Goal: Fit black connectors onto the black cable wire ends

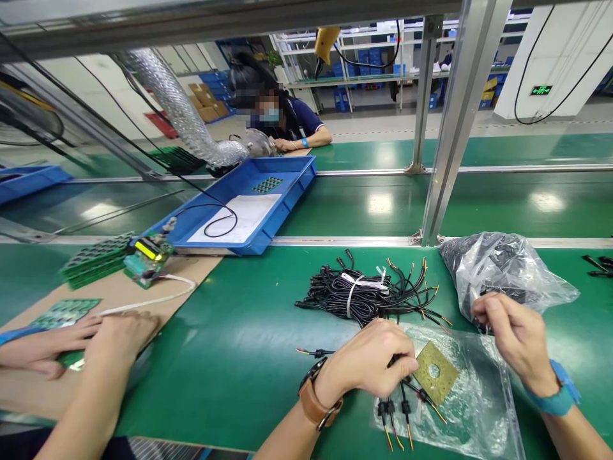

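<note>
My left hand (368, 358), with a brown watch strap at its wrist, is closed over short black cables (406, 409) whose stripped coloured wire ends point toward me. Its fingertips are partly hidden, and black cable shows by the thumb. A flat clear plastic bag (474, 409) lies under those cables, with a yellowish square plate (437, 372) with a round hole on it. My right hand (517, 335), wearing a blue wristband, pinches at the near side of a full clear bag of black parts (502, 262). What sits between its fingertips is too small to make out.
Beyond my left hand lies a tied bundle of black cables (354, 294). Another person's hands (115, 338) work over green circuit boards (67, 313) at left, near a lit display module (147, 252). A blue tray (287, 204) and metal post (450, 128) stand behind.
</note>
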Demonstrator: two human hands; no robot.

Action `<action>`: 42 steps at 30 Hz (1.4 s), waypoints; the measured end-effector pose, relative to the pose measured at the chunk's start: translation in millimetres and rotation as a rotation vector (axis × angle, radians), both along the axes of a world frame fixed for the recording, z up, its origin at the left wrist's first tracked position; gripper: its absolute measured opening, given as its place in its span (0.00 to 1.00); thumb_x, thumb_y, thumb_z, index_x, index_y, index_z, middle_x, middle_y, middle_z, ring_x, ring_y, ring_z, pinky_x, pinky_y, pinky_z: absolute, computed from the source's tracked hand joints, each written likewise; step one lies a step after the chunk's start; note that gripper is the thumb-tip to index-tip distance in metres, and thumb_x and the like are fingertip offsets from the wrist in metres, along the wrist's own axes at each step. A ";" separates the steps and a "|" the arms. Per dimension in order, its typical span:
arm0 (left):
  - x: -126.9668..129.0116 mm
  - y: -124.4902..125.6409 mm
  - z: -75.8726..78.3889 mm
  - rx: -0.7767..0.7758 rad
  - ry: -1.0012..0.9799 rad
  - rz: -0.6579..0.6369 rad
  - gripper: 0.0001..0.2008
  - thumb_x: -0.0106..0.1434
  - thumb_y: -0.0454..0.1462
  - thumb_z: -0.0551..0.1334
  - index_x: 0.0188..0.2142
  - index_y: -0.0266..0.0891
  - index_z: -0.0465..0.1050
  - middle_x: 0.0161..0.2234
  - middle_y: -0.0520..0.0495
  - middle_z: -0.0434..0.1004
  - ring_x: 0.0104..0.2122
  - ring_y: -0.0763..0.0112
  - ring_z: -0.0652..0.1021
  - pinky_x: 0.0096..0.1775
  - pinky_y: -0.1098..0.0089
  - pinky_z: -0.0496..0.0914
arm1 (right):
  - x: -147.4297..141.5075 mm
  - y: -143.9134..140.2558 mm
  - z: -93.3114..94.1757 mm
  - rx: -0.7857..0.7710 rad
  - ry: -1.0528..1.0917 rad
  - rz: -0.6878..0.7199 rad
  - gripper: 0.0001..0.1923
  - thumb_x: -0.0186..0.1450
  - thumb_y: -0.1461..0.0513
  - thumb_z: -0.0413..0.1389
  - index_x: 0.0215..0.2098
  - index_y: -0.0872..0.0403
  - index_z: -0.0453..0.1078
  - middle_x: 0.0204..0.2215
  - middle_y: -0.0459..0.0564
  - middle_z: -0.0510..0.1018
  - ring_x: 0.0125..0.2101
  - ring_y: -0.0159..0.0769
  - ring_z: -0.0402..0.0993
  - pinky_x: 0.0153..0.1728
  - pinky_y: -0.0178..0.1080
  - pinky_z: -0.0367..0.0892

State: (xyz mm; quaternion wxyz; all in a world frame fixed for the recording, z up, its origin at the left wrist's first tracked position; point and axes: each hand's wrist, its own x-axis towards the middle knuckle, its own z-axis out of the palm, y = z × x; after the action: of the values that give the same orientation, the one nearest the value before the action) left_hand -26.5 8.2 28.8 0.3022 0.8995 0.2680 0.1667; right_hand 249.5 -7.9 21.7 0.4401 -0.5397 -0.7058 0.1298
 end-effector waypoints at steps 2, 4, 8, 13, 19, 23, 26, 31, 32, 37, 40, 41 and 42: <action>0.6 -1.7 -2.1 0.090 0.083 0.030 0.17 0.66 0.32 0.59 0.20 0.39 0.64 0.18 0.53 0.66 0.20 0.73 0.68 0.28 0.69 0.61 | 19.3 8.7 -2.2 -0.016 -0.157 -0.169 0.17 0.74 0.56 0.51 0.31 0.53 0.74 0.24 0.48 0.78 0.23 0.36 0.74 0.27 0.38 0.67; 5.9 -3.4 -8.3 0.203 0.102 0.128 0.16 0.70 0.33 0.55 0.24 0.39 0.67 0.21 0.52 0.68 0.22 0.72 0.70 0.27 0.69 0.61 | 34.1 16.8 -9.3 -0.066 -0.380 -0.212 0.17 0.73 0.55 0.50 0.31 0.53 0.74 0.28 0.50 0.80 0.26 0.41 0.76 0.29 0.41 0.67; 20.6 -5.4 -24.0 0.339 0.069 0.275 0.09 0.73 0.31 0.53 0.43 0.37 0.72 0.38 0.45 0.76 0.38 0.66 0.78 0.36 0.69 0.72 | 41.0 22.9 -25.1 -0.107 -0.654 -0.170 0.14 0.72 0.59 0.49 0.44 0.55 0.75 0.40 0.56 0.78 0.36 0.46 0.78 0.35 0.43 0.71; 30.5 -8.6 -42.1 0.350 0.180 0.409 0.10 0.71 0.27 0.55 0.46 0.38 0.71 0.46 0.43 0.77 0.45 0.63 0.78 0.43 0.64 0.77 | 31.6 17.9 -28.1 -0.158 -0.750 -0.213 0.13 0.72 0.59 0.49 0.37 0.53 0.75 0.34 0.52 0.72 0.29 0.40 0.74 0.28 0.40 0.67; 41.3 -12.9 -53.4 0.417 0.355 0.507 0.17 0.67 0.26 0.60 0.55 0.32 0.67 0.51 0.37 0.75 0.45 0.58 0.78 0.38 0.63 0.76 | 30.5 17.2 -28.4 -0.171 -0.799 -0.202 0.12 0.72 0.60 0.50 0.38 0.54 0.75 0.32 0.52 0.73 0.32 0.41 0.74 0.30 0.39 0.65; 45.3 -11.4 -49.2 0.375 0.368 0.519 0.10 0.69 0.28 0.60 0.48 0.37 0.70 0.41 0.45 0.75 0.40 0.61 0.76 0.33 0.66 0.71 | 29.1 18.4 -31.2 -0.198 -0.803 -0.179 0.13 0.72 0.61 0.50 0.31 0.52 0.73 0.30 0.51 0.75 0.32 0.42 0.75 0.31 0.40 0.64; 42.7 -9.3 -45.4 0.394 0.198 0.486 0.02 0.71 0.34 0.60 0.40 0.39 0.72 0.34 0.47 0.74 0.36 0.64 0.74 0.32 0.67 0.67 | 27.6 18.9 -32.0 -0.191 -0.798 -0.199 0.09 0.71 0.62 0.50 0.36 0.53 0.72 0.32 0.52 0.76 0.34 0.42 0.76 0.32 0.40 0.65; 30.7 -5.4 -36.1 0.412 -0.065 0.324 0.08 0.72 0.33 0.56 0.39 0.38 0.74 0.29 0.46 0.74 0.34 0.64 0.70 0.37 0.64 0.64 | 28.7 20.3 -31.9 -0.216 -0.770 -0.176 0.11 0.72 0.61 0.50 0.32 0.52 0.70 0.31 0.51 0.76 0.34 0.43 0.75 0.33 0.40 0.64; 27.8 -4.5 -33.5 0.397 -0.082 0.280 0.07 0.72 0.32 0.56 0.40 0.38 0.73 0.30 0.46 0.74 0.35 0.63 0.70 0.38 0.63 0.64 | 29.0 20.8 -31.8 -0.227 -0.759 -0.176 0.10 0.71 0.61 0.51 0.33 0.52 0.70 0.31 0.51 0.76 0.35 0.43 0.75 0.33 0.40 0.64; 15.9 -0.6 -20.2 0.310 0.029 0.117 0.05 0.72 0.33 0.56 0.39 0.37 0.70 0.31 0.49 0.73 0.33 0.66 0.70 0.41 0.63 0.62 | 29.5 22.3 -32.8 -0.239 -0.673 -0.181 0.04 0.68 0.63 0.52 0.35 0.52 0.67 0.33 0.51 0.76 0.37 0.45 0.75 0.36 0.41 0.64; 14.1 -0.5 -14.5 0.287 0.138 0.075 0.06 0.71 0.32 0.56 0.35 0.38 0.67 0.30 0.50 0.71 0.31 0.67 0.69 0.41 0.63 0.61 | 29.6 22.5 -33.7 -0.218 -0.585 -0.157 0.02 0.67 0.63 0.52 0.36 0.51 0.66 0.33 0.52 0.77 0.37 0.46 0.74 0.35 0.41 0.64; 14.4 -0.7 -13.2 0.289 0.172 0.065 0.07 0.70 0.32 0.57 0.34 0.39 0.67 0.30 0.50 0.71 0.31 0.67 0.69 0.41 0.64 0.60 | 29.5 22.6 -33.8 -0.220 -0.552 -0.148 0.02 0.66 0.63 0.52 0.36 0.51 0.66 0.32 0.51 0.77 0.36 0.45 0.74 0.34 0.40 0.64; 14.9 -1.1 -12.3 0.297 0.206 0.055 0.07 0.70 0.32 0.56 0.33 0.39 0.66 0.30 0.50 0.71 0.32 0.67 0.69 0.41 0.64 0.60 | 29.3 22.7 -33.7 -0.228 -0.518 -0.141 0.02 0.66 0.63 0.52 0.35 0.51 0.65 0.31 0.50 0.76 0.35 0.44 0.74 0.33 0.40 0.63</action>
State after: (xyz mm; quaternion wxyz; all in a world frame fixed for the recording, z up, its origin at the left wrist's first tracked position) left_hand -11.5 7.1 16.5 0.1325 0.9389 0.2943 0.1195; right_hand 278.9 14.8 -11.9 0.1898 -0.6487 -0.7362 0.0351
